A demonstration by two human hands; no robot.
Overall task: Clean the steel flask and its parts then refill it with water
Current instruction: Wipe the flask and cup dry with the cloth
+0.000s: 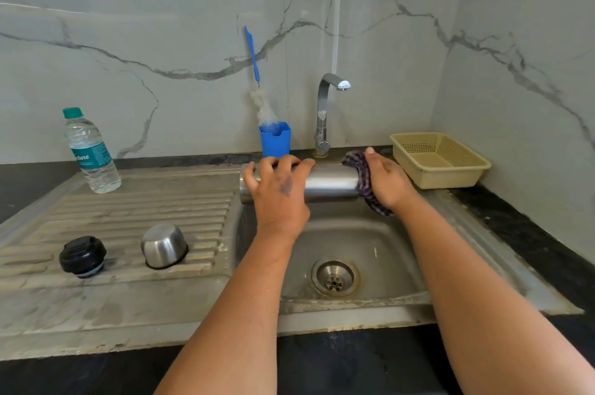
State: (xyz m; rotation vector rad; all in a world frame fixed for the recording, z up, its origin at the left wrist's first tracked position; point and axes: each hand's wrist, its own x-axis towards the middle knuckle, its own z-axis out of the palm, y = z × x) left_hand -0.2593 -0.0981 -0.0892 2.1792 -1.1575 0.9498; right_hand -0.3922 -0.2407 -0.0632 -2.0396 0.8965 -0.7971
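Observation:
The steel flask (331, 182) lies on its side above the back of the sink basin (380, 253). My left hand (280, 188) grips its left half, fingers curled over the top. My right hand (386, 182) presses a dark striped cloth (362, 179) around the flask's right end. On the draining board (135, 208) at the left stand the black stopper (82, 256) and the upturned steel cup lid (164, 245).
A plastic water bottle (90, 153) stands at the draining board's back left. A blue holder (275, 138) with a bottle brush (257, 79) sits by the tap (325, 114). A beige basket (439, 159) is at the right, near the corner wall.

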